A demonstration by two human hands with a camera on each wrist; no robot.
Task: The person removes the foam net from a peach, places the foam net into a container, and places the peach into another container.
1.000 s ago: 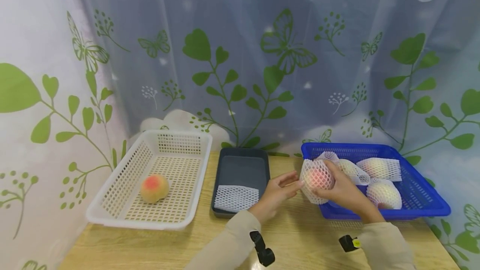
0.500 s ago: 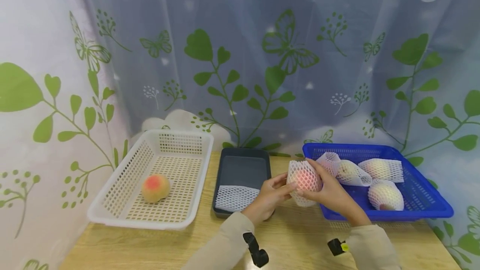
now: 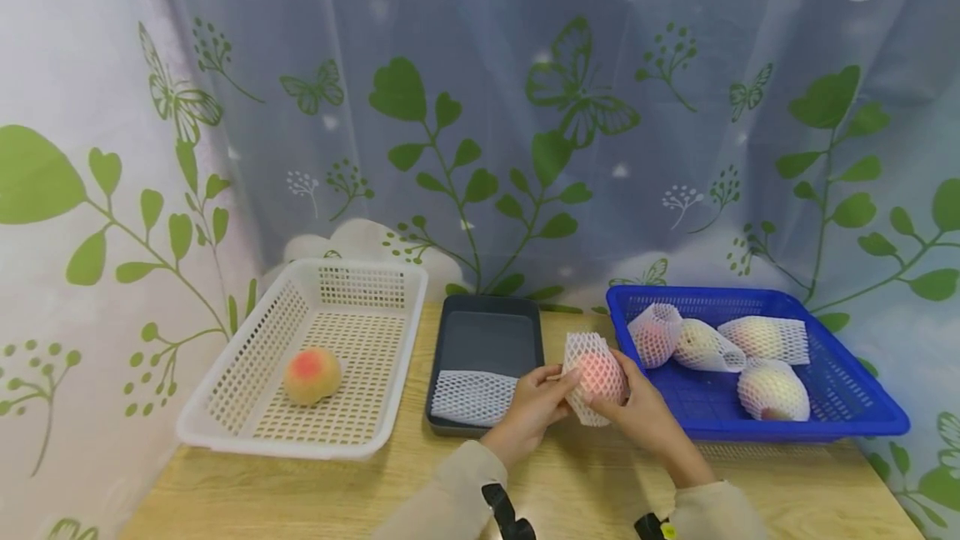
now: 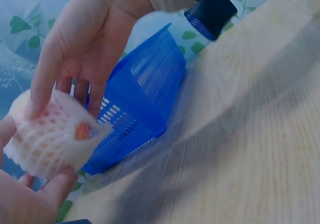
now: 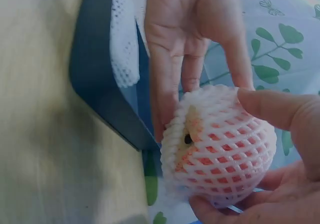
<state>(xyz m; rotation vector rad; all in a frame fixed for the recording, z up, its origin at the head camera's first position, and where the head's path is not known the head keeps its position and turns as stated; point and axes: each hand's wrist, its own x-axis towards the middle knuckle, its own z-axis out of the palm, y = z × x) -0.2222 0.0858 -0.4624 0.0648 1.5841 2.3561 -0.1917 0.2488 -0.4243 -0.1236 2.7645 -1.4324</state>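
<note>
In the head view, a reddish peach in a white foam net (image 3: 600,377) is held between both hands above the table's front middle. My left hand (image 3: 528,411) pinches the net's left end between thumb and fingers. My right hand (image 3: 645,419) grips the peach from the right, thumb in front. In the right wrist view, the net's opening shows bare peach skin with a small dark spot, and the left hand's fingers (image 5: 192,72) touch its rim. The left wrist view shows the netted peach (image 4: 50,139) with fingers from both hands on it.
A blue basket (image 3: 750,432) at the right holds several netted peaches (image 3: 772,390). Behind the left hand, a dark grey tray (image 3: 487,332) contains a flat white foam net (image 3: 474,397). The white basket (image 3: 281,448) at the left holds one bare peach (image 3: 311,375).
My right hand has carried the netted peach leftward from the blue basket's edge to the middle. My left hand, fingers extended beside it earlier, now pinches the net.
</note>
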